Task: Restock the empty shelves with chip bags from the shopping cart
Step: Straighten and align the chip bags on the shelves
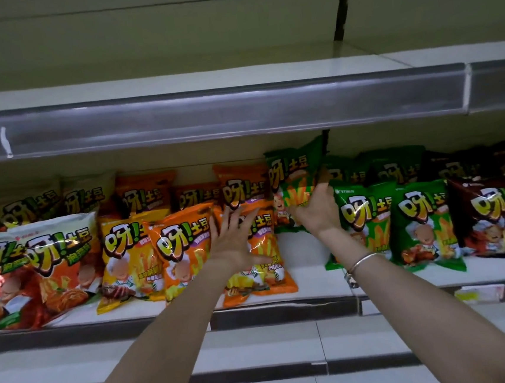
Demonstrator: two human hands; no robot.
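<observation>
A green chip bag (294, 172) stands upright at the back of the middle shelf (312, 278), in the gap between the orange and green rows. My right hand (316, 213) grips its lower right part, fingers curled round the edge. My left hand (234, 239) lies spread with straight fingers against an orange chip bag (262, 270) at the front. The shopping cart is out of view.
The row holds red-and-white bags (63, 256) at left, yellow bags (125, 256), orange bags (179, 244), green bags (421, 227) and dark brown bags (488, 218) at right. A bare upper shelf (207, 115) overhangs. Bare lower shelves (260, 348) sit below. A yellow price tag (480, 294) hangs on the rail.
</observation>
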